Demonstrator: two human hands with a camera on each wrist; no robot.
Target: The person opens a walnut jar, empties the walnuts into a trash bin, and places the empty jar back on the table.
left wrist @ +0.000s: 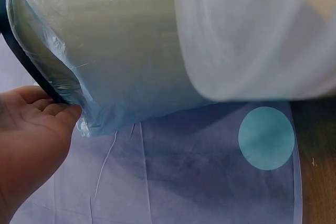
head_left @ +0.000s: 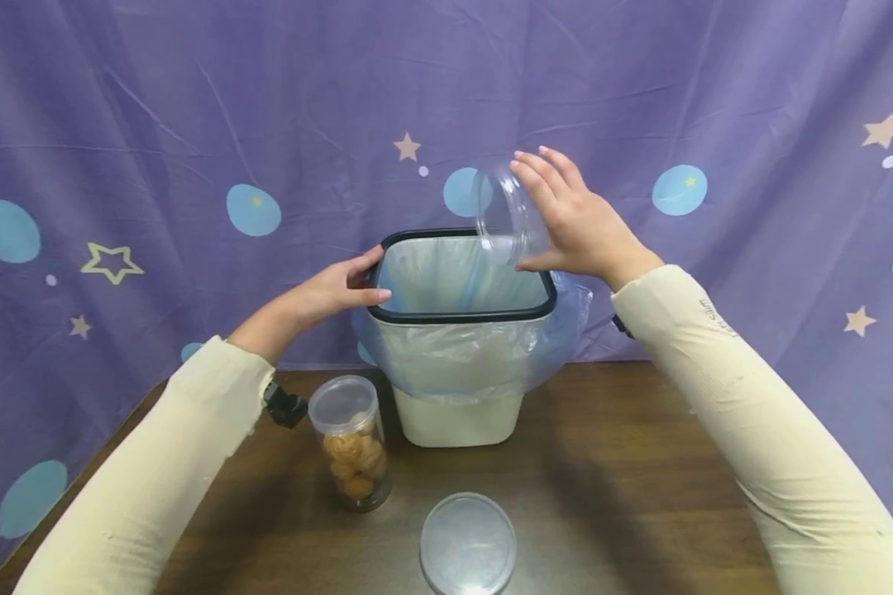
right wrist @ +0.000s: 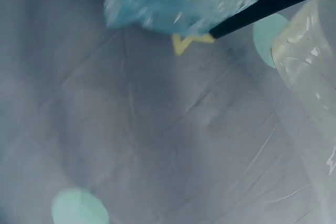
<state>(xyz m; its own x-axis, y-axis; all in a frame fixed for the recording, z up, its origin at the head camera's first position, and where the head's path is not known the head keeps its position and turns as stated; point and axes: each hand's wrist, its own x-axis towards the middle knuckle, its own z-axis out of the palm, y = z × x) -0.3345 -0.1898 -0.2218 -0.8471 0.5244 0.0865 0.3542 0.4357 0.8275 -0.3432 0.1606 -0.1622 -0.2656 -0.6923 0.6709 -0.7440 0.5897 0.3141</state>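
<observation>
A white bin [head_left: 457,413] with a black rim [head_left: 461,316] and a blue plastic liner [head_left: 461,359] stands at the back of the wooden table [head_left: 610,496]. My left hand [head_left: 338,289] grips the bin's left rim, thumb inside; its fingers [left wrist: 47,111] curl on the black rim [left wrist: 23,59]. My right hand [head_left: 573,223] holds a clear, empty plastic jar [head_left: 502,215] tilted over the bin's far right corner, mouth toward the bin. The jar's wall [right wrist: 310,82] fills the right edge of the right wrist view.
A lidded clear jar with several brown cookies [head_left: 351,454] stands left of the bin. A loose round clear lid [head_left: 467,545] lies at the table's front. A purple cloth with stars and dots [head_left: 193,124] hangs behind.
</observation>
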